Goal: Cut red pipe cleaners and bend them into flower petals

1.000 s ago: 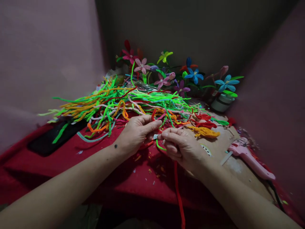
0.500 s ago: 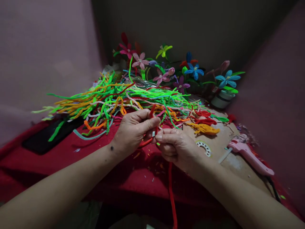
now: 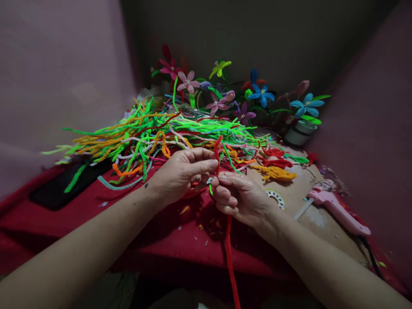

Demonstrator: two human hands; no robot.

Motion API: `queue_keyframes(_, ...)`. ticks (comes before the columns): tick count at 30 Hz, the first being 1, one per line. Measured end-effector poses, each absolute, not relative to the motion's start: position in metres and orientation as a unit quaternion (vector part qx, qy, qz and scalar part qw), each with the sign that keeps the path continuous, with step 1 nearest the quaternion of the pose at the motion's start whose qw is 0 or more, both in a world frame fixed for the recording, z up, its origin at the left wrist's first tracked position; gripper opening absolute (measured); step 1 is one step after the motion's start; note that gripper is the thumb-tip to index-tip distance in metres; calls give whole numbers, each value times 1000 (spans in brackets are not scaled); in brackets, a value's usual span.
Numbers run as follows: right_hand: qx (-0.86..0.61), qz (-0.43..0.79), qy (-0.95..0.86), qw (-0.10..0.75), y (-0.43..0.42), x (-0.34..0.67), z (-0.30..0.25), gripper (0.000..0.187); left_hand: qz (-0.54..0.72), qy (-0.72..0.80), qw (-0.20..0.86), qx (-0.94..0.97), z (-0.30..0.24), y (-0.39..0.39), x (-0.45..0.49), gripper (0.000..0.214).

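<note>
My left hand (image 3: 180, 174) and my right hand (image 3: 240, 197) meet above the red cloth (image 3: 80, 214), both pinched on a red pipe cleaner (image 3: 229, 253). Its long end hangs down towards me below my right hand. Its short end (image 3: 217, 148) loops up between my two thumbs. A bit of green and something small and pale show in the pinch; I cannot make them out. Just beyond my hands lies a big heap of pipe cleaners (image 3: 154, 133) in green, orange, pink and red.
Finished pipe-cleaner flowers (image 3: 222, 94) stand at the back by the wall, some in a small pot (image 3: 299, 133). A pink glue gun (image 3: 334, 208) lies on the bare board at right. A black flat thing (image 3: 61, 186) lies at left. Small scraps dot the cloth.
The red pipe cleaner's short end has been bent upward between my thumbs, and my hands have drawn slightly closer together. The view has tilted a little.
</note>
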State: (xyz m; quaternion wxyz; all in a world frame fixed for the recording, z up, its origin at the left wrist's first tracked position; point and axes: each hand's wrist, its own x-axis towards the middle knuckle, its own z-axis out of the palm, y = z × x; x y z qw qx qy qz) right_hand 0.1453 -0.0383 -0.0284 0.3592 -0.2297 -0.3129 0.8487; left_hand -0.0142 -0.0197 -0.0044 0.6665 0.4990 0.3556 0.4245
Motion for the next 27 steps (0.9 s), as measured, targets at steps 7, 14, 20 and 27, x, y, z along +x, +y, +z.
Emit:
queue_keyframes(7,-242,829,-336,376,-40,146,-28,10,419,349,693,471,-14,-16,-13,17)
queue_keyframes(14,-323,726,-403,453,-44,138,-31,8,431,326,719,437,-12,-19,-6,14)
queue_keyframes(20,-369,605,-505,492,-49,137,-30,17,434,322,719,437,-15,-22,-3,16)
queue_keyframes(27,-390,646,-452,476,-47,137,-28,14,446,389,675,440,-13,-25,-3,24)
